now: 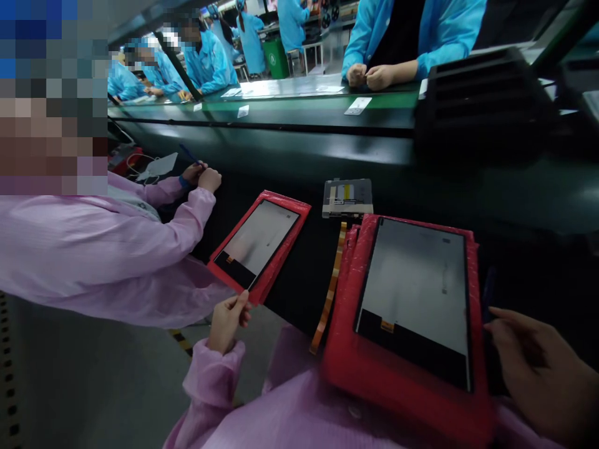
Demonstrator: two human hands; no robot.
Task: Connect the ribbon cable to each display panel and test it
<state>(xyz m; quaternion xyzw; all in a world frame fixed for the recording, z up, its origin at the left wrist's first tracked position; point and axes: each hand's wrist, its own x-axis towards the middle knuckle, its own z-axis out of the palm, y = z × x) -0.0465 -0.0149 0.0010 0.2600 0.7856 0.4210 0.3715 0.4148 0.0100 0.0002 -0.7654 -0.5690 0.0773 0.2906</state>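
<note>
My left hand (pixel 228 321), in a pink sleeve, pinches the near corner of a red padded sleeve (pixel 285 240) that carries a grey display panel (pixel 259 240) on the dark bench. My right hand (pixel 538 368) rests at the right edge of a stack of red padded sleeves (pixel 402 374) topped by a larger grey display panel (pixel 414 293). Its fingers curl against the stack's side. An orange flex ribbon (pixel 330 290) lies between the two red sleeves.
A small grey module (pixel 347 198) sits behind the stack. A co-worker in a pink sleeve (pixel 116 249) works on the left. A green conveyor (pixel 299 115) runs across. People in blue coats (pixel 421 37) stand beyond it. A black slotted tray (pixel 482 106) sits at right.
</note>
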